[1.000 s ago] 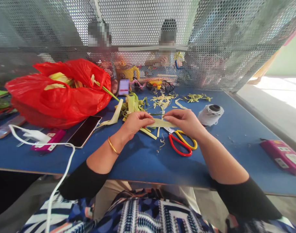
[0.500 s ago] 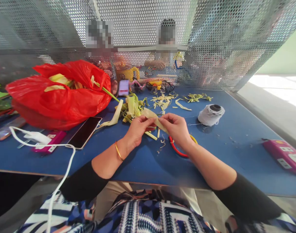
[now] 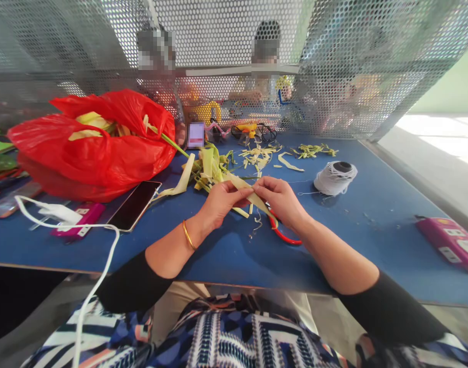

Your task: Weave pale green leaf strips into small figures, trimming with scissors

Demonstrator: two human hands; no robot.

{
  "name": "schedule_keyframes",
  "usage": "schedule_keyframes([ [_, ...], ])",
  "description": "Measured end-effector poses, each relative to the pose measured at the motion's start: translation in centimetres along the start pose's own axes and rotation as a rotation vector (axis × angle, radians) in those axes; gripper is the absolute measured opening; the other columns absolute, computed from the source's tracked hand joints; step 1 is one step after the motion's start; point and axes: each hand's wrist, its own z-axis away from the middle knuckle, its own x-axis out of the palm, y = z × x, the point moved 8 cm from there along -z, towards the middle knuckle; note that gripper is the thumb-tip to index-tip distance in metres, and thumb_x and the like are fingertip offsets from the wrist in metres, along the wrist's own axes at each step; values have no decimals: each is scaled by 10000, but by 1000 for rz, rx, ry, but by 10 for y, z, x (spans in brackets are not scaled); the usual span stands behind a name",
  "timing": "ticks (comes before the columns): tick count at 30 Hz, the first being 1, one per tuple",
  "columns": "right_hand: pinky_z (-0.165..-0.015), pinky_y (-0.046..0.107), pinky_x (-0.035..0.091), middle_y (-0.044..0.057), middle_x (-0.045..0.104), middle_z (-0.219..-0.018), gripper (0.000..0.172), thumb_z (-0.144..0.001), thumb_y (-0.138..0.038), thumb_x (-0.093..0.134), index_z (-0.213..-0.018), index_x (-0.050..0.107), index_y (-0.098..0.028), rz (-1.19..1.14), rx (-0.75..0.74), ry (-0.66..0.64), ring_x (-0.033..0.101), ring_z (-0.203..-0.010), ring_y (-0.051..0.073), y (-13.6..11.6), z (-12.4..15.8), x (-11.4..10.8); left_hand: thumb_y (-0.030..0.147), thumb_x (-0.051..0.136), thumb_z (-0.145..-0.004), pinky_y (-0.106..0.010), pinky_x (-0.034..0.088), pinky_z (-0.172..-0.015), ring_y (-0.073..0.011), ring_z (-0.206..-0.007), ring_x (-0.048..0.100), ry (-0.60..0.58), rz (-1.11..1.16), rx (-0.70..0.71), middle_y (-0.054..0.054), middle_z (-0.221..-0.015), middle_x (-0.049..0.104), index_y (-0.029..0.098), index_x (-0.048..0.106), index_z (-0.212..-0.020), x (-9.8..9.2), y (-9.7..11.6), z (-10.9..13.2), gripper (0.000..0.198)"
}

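Currently, viewed by me from afar through the head camera: one left hand (image 3: 219,203), gold bangle (image 3: 188,235) at the wrist, thumb and fingers pinching a pale leaf strip (image 3: 260,203); one right hand (image 3: 282,202), pinching the same strip, its fingertips close beside the left's; strip held slantwise over the blue table (image 3: 352,245), lower end near the red handle of a pair of scissors (image 3: 285,238), these mostly hidden from me by the right hand; one heap of yellow-green leaves (image 3: 208,166), just beyond the left hand; pale cuttings (image 3: 259,156), scattered farther back; one spool of white thread (image 3: 335,180), to the right; one red plastic bag (image 3: 95,163), at left, leaves showing in its mouth; one dark-screened phone (image 3: 136,205), flat, just beside the bag
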Motion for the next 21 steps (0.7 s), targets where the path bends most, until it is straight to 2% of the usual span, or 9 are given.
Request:
schedule_keyframes([
  [3, -569, 256, 371, -53, 510, -530, 234, -661, -390, 652, -603, 544, -191, -80, 20, -30, 460, -531, 92, 0, 0, 1, 269, 830, -592, -254, 512, -617, -115, -583, 613, 6, -12, -1, -11, -692, 704, 147, 722, -734, -1, -1, 0, 216],
  [8, -537, 230, 420, -32, 560, -554, 145, -656, -273, 661, -630, 561, -172, -304, 164, -31, 555, -499, 94, 3, 0, -6, 264, 808, -601, -244, 489, -547, -111, -513, 585, -64, -53, -82, -28, -621, 688, 128, 733, -697, 3, -7, 1, 183],
  [11, -513, 225, 448, -2, 626, -618, 81, -695, -211, 618, -667, 553, -172, -454, 220, 53, 625, -521, 117, 5, -1, -18, 277, 802, -614, -245, 496, -566, -118, -537, 602, -92, -70, -126, -35, -614, 686, 120, 734, -671, 6, -10, 3, 180],
  [15, -591, 238, 518, 45, 704, -744, 68, -760, -161, 527, -697, 522, -186, -579, 208, 208, 704, -672, 147, 9, -10, -40, 256, 804, -612, -244, 496, -600, -119, -569, 613, -143, -85, -150, -31, -632, 693, 129, 742, -660, 13, -10, 7, 150],
  [18, -668, 255, 538, 66, 729, -844, 97, -793, -171, 488, -702, 477, -205, -520, 78, 361, 719, -802, 160, 12, -19, -68, 241, 798, -622, -249, 487, -604, -120, -567, 603, -174, -124, -164, -28, -618, 685, 133, 738, -638, 16, -12, 8, 124],
  [20, -702, 291, 540, 77, 726, -878, 108, -822, -196, 466, -716, 469, -210, -326, 4, 482, 715, -840, 178, 13, -23, -90, 229, 784, -643, -243, 472, -599, -117, -571, 594, -171, -162, -143, -24, -612, 679, 139, 741, -640, 16, -11, 7, 100],
  [21, -722, 321, 537, 86, 723, -892, 105, -831, -207, 468, -727, 486, -208, -159, -7, 532, 709, -852, 195, 12, -23, -100, 222, 775, -655, -238, 461, -597, -113, -575, 586, -167, -186, -118, -21, -615, 677, 141, 746, -651, 15, -9, 7, 86],
])
